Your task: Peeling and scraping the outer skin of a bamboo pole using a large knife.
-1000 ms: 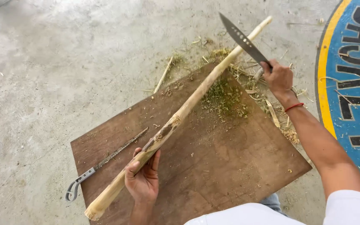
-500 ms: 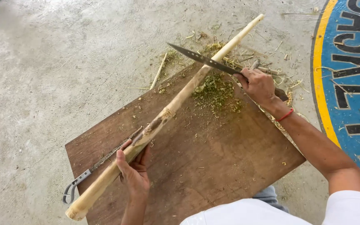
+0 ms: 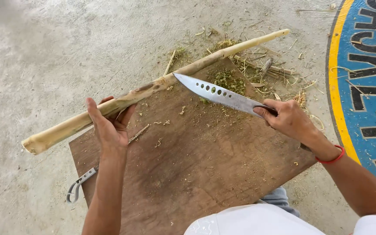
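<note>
Curling the fingers (image 3: 95,114) of the left hand (image 3: 109,126) around a long, pale, partly peeled wooden stick (image 3: 153,87), gripping it near its thicker end and holding it slanted above a brown rectangular wooden board (image 3: 205,174), with the thin end reaching up to the right over the scraps. Wrapping the fingers (image 3: 264,112) of the right hand (image 3: 290,119) tight around the dark handle of a long steel knife with a row of round holes along its blade (image 3: 218,93), with the blade lying nearly flat and the tip touching or just beside the stick's middle; cannot tell which. Wearing a thin red band (image 3: 332,157) on the right wrist. Lying on the board near the left hand, a thin twisted metal rod (image 3: 138,132), running down past the board's left edge to a grey metal loop handle (image 3: 75,188). Sitting around the board's far corner, a litter of green shavings and pale bark strips (image 3: 240,72). Resting under everything, a rough grey concrete floor (image 3: 44,56), with a painted blue circle edged in yellow (image 3: 370,65) at the right.
</note>
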